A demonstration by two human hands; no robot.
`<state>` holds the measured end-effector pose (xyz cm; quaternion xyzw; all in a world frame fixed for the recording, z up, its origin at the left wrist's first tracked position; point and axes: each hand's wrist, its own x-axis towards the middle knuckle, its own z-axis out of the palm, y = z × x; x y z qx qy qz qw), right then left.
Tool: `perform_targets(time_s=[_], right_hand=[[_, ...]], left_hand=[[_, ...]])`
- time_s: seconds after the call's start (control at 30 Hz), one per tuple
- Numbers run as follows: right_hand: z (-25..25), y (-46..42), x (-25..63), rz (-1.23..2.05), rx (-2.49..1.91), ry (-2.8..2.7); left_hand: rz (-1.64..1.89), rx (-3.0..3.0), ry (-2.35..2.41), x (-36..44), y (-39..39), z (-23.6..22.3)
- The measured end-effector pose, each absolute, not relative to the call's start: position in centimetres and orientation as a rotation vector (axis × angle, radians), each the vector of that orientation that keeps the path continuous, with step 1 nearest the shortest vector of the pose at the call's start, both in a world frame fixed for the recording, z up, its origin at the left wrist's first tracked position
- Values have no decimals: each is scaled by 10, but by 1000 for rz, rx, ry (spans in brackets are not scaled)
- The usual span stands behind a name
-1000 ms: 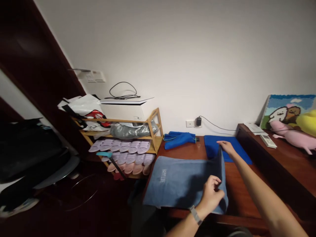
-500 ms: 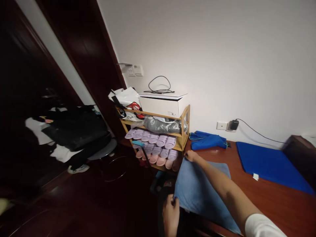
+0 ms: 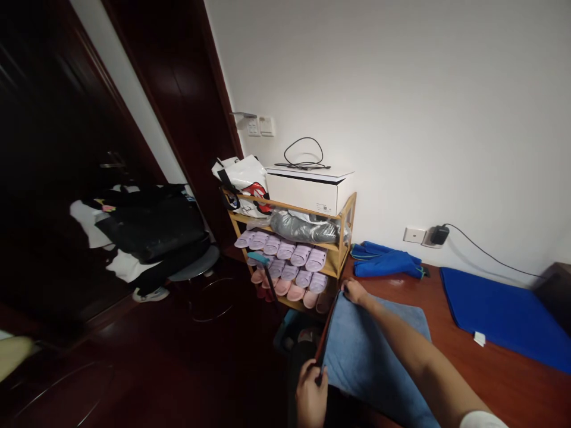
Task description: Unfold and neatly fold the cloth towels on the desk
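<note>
A light-blue cloth [image 3: 375,351] lies partly on the reddish-brown table [image 3: 504,380], with its left side drawn to the table's edge. My right hand [image 3: 355,292] is closed on its far left corner, the arm stretched across the cloth. Lower down, at the near left corner, my left hand [image 3: 312,389] pinches the edge between thumb and fingers. Farther back on the table lie a crumpled dark-blue cloth [image 3: 388,261] and, to the right, a flat folded blue cloth [image 3: 504,315] with a white tag [image 3: 479,338].
Beyond the table stands a wooden rack [image 3: 345,238] with a white box [image 3: 303,193], a printed bag [image 3: 245,184] and rows of slippers [image 3: 285,252]. A stool [image 3: 196,266] heaped with dark things is at left. A plugged-in adapter [image 3: 439,234] trails its cord along the wall.
The view has swung left, so everything sits farther right. The light-blue cloth's left side looks flatter and lies along the table edge. Both hands keep hold of its corners.
</note>
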<state>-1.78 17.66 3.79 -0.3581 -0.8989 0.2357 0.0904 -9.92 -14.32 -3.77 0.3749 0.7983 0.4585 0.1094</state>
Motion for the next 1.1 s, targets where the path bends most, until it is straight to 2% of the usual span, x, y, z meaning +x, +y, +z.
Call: perform_targets(time_s=[0.17,0.33,0.47,0.67,0.9,1.1], right_hand=[[72,179,8,899,-899,-2627],[126,172,91,1004,-768,-2452],[178,150,175,1066,-712,-2240],[246,103,271,986,-804,-2046],[281,58,327,845,-948,-1752],[289,27,357,838,-997,-1680]], left_hand=[[1337,1000,2180,-113,-152,-17],[1385,952,1978,-126,-150,22],[1494,1103,1878,-126,-135,67],[1581,1494,1815,-111,-101,149],[1618,1868,1685,-94,-72,241],[1738,1854,1473,-86,-49,277]])
